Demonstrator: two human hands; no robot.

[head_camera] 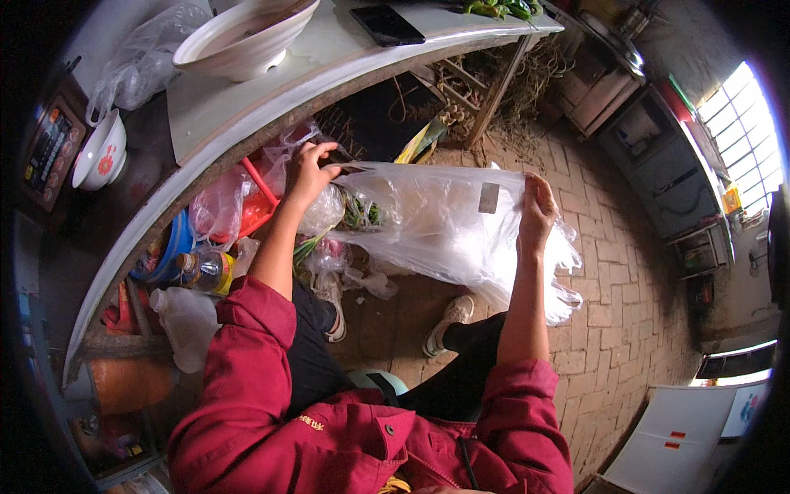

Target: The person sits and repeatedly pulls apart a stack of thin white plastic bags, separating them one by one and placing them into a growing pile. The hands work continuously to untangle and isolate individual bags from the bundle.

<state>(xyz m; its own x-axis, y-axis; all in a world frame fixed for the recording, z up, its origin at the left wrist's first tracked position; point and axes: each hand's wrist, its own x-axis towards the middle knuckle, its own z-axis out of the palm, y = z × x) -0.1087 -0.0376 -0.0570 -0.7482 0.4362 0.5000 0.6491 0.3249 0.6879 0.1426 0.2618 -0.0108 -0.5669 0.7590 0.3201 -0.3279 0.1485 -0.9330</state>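
Observation:
A translucent white plastic bag point(426, 204) is stretched out sideways between my two hands above the brick floor. My left hand point(311, 173) holds its left end near the thumb, with the index finger raised apart. My right hand point(538, 207) grips the right end, where the film bunches and hangs in loose folds. A small grey label point(489, 197) sticks to the film close to the right hand. Under the bag's left end lie green vegetable stalks point(358, 213), partly hidden by the film and other clear bags.
Above stands a table point(333, 55) with a large white bowl point(241, 40), a phone point(387, 26) and green peppers point(503, 7). Below its edge sit a red plastic basket point(256, 213), an oil bottle point(210, 272) and a white jug point(185, 327). Brick floor point(611, 272) extends rightward to cabinets point(666, 167).

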